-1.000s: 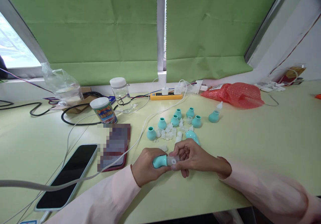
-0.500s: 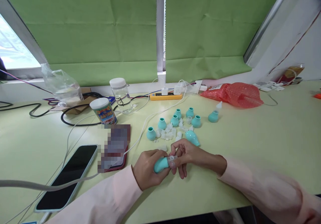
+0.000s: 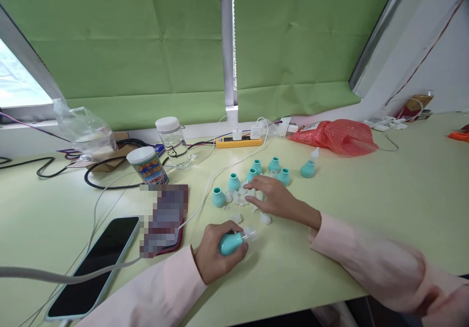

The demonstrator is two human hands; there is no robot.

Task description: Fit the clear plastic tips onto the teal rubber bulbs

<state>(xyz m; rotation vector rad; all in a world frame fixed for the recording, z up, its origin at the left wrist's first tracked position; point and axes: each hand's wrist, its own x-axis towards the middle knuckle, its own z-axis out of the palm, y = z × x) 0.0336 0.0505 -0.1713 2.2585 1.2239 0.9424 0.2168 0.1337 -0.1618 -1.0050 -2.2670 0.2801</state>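
Bulb: teal, smooth, rounded at the base, narrowing to a neck. Lying on its side in the left hand, above the near part of the desk. Clear fitting sits at the neck end, see-through, pointing right and slightly away from the wearer. Can't tell how far it's seated.

Left hand is wrapped round the bulb: fingers on the far side, thumb along the near side by the neck, base of the bulb toward the palm. Forearm comes in from lower left, pink sleeve down to the wrist.

Right hand is palm-down over the clear parts, fingers pointing left, thumb and forefinger apart with a gap between. Nothing seen pinched; contact with the parts can't be told. Arm comes in from the right, bent, wrist out of the cuff.

Six teal bottles stand mouth-up around the parts, the right hand partly in front of some. One bulb with a tip fitted stands apart, farther right. White piece lies just nearside of the right hand.
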